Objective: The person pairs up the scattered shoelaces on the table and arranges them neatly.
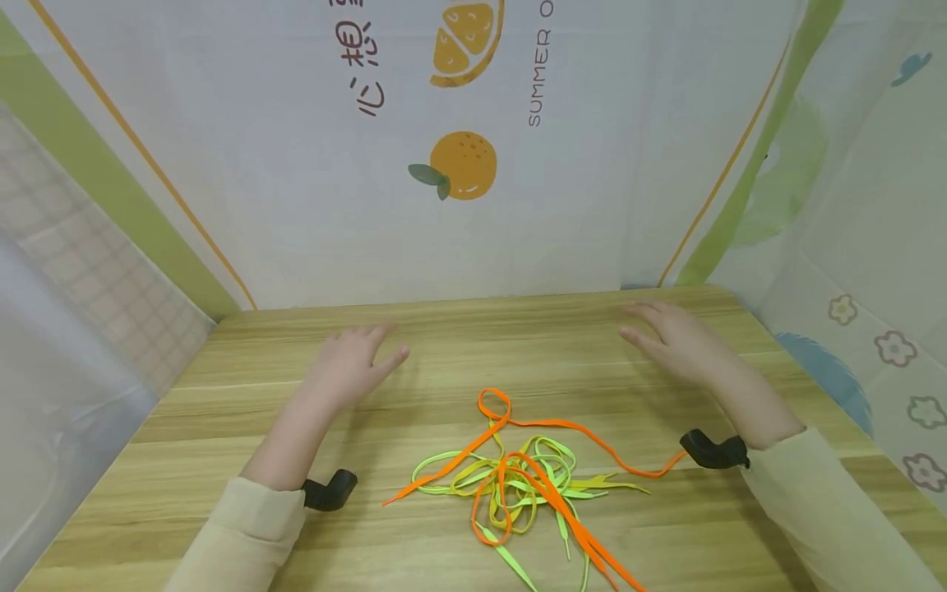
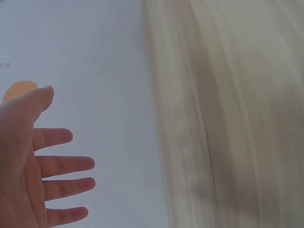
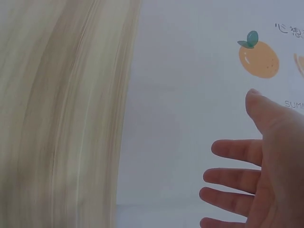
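Flat shoelaces lie in a loose tangle on the wooden table, between my forearms and nearer to me than my hands. An orange shoelace (image 1: 551, 491) loops over the pile, and one strand of it runs right toward the right wrist. Neon green shoelaces (image 1: 556, 448) and a yellow shoelace (image 1: 610, 483) are mixed in beneath. My left hand (image 1: 353, 366) is held over the far left of the table, fingers spread and holding nothing. Across from it, my right hand (image 1: 676, 344) is likewise empty with its fingers extended. Neither hand touches the laces.
The wooden table (image 1: 244, 395) ends at a white printed cloth (image 1: 333, 230) hanging behind it. More patterned cloth (image 1: 888, 271) hangs along the right side. Black wrist mounts (image 1: 713, 450) sit at both sleeve cuffs.
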`<state>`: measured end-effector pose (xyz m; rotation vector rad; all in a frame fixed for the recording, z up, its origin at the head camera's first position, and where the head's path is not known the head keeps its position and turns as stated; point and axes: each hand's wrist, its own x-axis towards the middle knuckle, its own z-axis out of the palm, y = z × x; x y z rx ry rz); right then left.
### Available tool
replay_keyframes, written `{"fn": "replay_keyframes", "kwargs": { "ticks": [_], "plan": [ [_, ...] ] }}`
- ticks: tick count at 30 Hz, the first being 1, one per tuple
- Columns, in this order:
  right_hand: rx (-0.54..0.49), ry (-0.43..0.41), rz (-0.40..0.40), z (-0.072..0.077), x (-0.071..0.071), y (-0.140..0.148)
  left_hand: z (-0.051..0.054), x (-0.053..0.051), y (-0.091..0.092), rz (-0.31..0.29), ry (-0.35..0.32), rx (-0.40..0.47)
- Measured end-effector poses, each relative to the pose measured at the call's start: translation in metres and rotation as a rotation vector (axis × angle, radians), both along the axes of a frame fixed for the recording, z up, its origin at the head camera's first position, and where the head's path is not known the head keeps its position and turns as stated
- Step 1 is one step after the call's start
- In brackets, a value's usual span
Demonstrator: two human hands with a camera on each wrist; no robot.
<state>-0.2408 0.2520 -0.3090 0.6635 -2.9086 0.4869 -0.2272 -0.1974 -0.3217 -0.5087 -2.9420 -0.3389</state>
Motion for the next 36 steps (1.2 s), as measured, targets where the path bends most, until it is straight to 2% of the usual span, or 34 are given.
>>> {"fn": "replay_keyframes", "kwargs": {
  "ticks": [10, 16, 22, 36],
  "plan": [
    [-0.029, 0.015, 0.042, -0.005, 0.013, 0.001, 0.0, 0.015, 0.007, -0.051, 0.033, 0.049],
    [-0.03, 0.012, 0.059, -0.005, 0.024, 0.001, 0.001, 0.025, 0.009, -0.05, 0.001, 0.049],
    [-0.037, -0.011, 0.078, -0.005, 0.038, 0.001, 0.001, 0.033, 0.013, -0.079, -0.032, 0.051],
    [0.028, 0.025, 0.104, -0.022, 0.058, 0.02, -0.006, 0.049, 0.012, -0.134, -0.05, -0.002]
  ]
}}
